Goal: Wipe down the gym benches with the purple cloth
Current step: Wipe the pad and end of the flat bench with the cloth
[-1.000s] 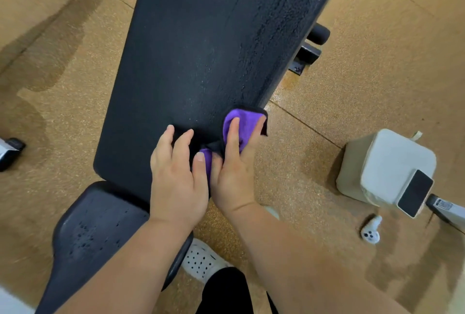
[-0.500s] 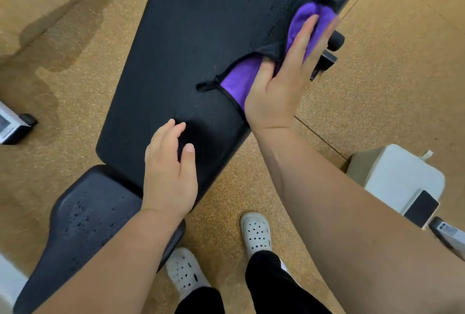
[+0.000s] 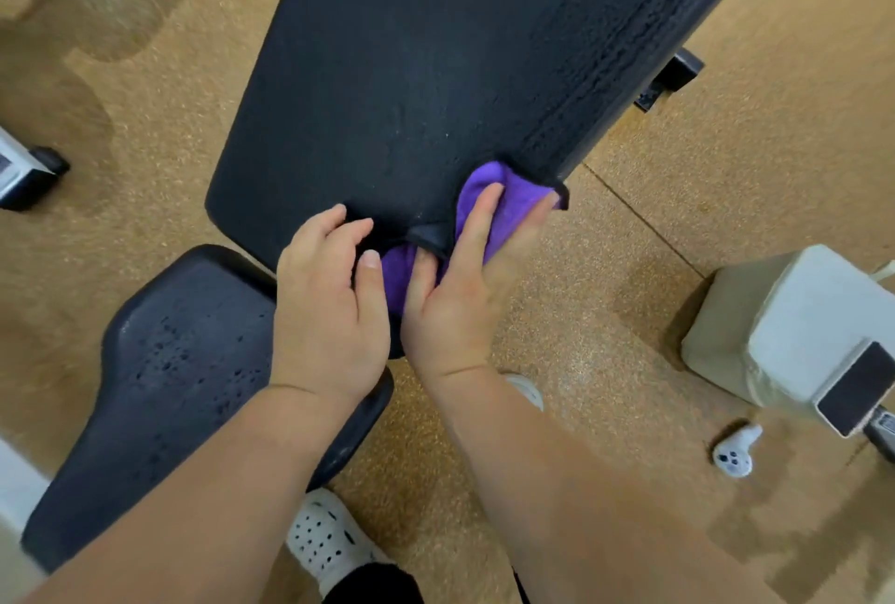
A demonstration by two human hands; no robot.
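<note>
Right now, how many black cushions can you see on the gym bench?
2. The long black padded backrest runs from the centre to the top right. The smaller black padded seat lies at lower left. Other cushions may be out of view.

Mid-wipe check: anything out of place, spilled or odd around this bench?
Yes. A small white handheld controller lies loose on the speckled tan floor, right of the black bench backrest, where it could be stepped on. The black padded seat is beaded with droplets and looks not yet wiped. A dark-screened phone perches at the pale box's corner.
</note>
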